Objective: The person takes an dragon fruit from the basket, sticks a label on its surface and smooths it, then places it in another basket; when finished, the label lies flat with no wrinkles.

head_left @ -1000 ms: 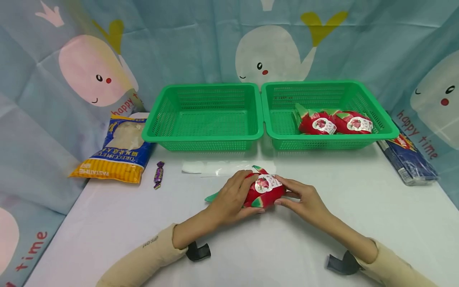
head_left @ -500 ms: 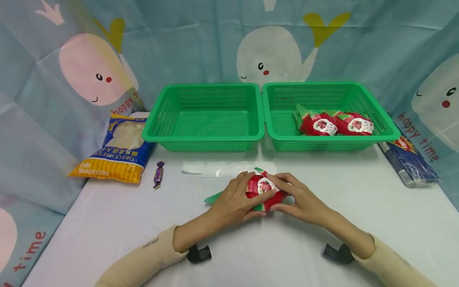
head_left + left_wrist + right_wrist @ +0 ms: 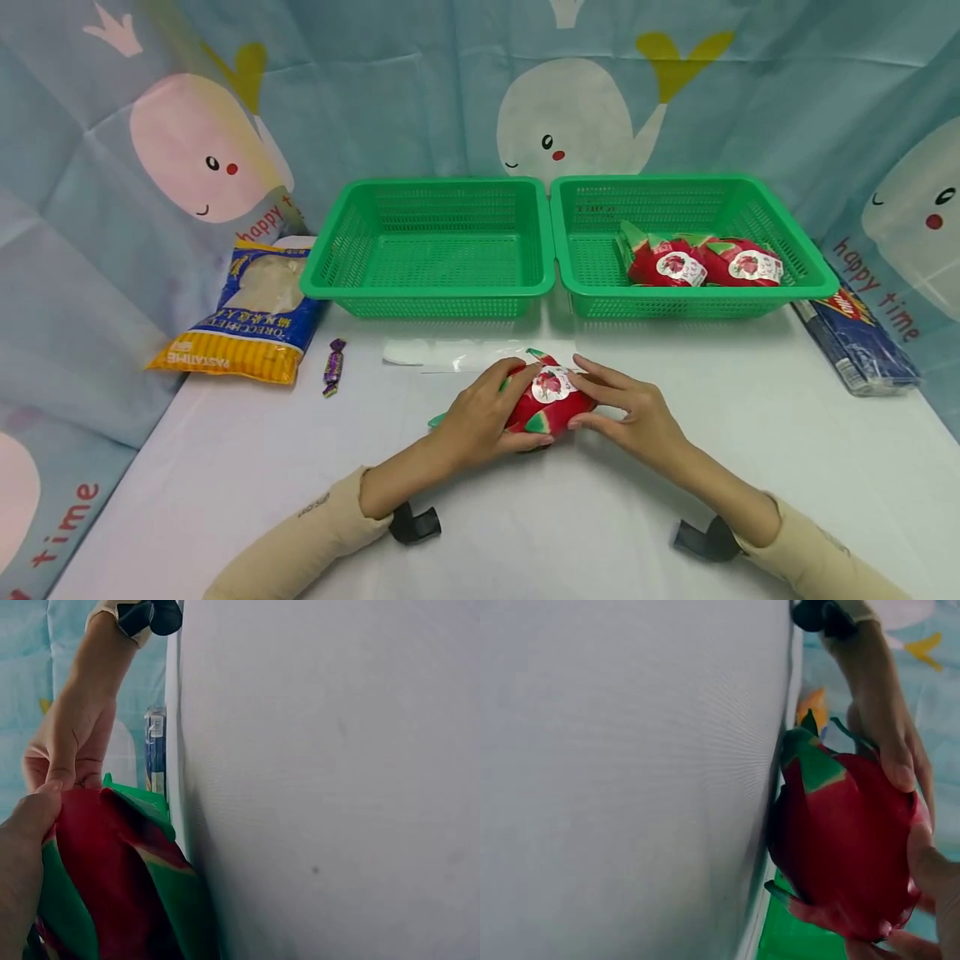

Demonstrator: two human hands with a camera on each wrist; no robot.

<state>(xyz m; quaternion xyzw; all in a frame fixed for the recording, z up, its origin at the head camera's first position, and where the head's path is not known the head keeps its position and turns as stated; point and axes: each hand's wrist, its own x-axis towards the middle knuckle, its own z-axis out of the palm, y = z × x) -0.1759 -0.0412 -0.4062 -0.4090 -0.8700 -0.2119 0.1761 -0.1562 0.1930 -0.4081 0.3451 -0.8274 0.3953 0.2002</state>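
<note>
A red dragon fruit (image 3: pixel 564 410) with green-tipped scales and a round white label lies low over the table. My left hand (image 3: pixel 474 418) grips it from the left, fingers over the top and thumb along the near side. At its right end my right hand (image 3: pixel 637 417) holds it, with the thumb low and fingertips near the label's edge; the index finger is lifted. In the right wrist view the dragon fruit (image 3: pixel 847 847) shows its bare red side between both hands. Its red skin and green scales (image 3: pixel 105 877) fill the lower left of the left wrist view.
Two green baskets stand behind: the left basket (image 3: pixel 427 292) and the right basket (image 3: pixel 697 293), which holds labelled dragon fruits (image 3: pixel 731 265). A white strip (image 3: pixel 450 356) lies before them. Around are a pasta bag (image 3: pixel 251 333), a purple wrapped candy (image 3: pixel 334 367) and a blue package (image 3: pixel 862 342).
My left fingers crossed over the label half a second ago and are back at its left side. My right fingers reached over the label, then drew back right. The dragon fruit has turned slightly.
</note>
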